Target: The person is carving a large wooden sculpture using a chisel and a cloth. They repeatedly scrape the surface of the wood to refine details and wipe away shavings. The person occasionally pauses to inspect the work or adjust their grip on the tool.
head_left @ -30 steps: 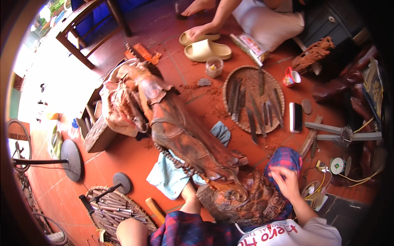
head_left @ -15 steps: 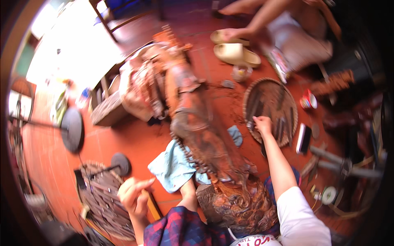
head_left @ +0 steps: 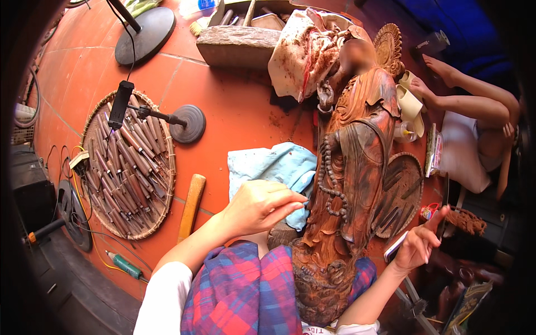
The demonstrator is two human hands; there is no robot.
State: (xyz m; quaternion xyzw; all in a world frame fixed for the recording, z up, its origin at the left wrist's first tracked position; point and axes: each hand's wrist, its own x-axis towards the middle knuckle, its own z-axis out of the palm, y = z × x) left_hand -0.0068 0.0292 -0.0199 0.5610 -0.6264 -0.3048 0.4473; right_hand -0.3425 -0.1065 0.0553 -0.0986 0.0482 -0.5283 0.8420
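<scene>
Brown-wood statue (head_left: pixel 365 142) prob. mid-carving, my L hand (head_left: pixel 258 207) left of it, tips pressed tog., R hand (head_left: pixel 414 249) right of it, can't tell if gripping, next prob. needs steady hold

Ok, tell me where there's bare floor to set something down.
Free: the red tiled floor bordered by the wooden box, light-blue cloth, carved statue and small round stand base. A narrower strip lies between the wooden handle and the cloth. Crowded: the left basket, heaped with tools; and right of the statue, where another basket and pale sandals sit close.
</scene>
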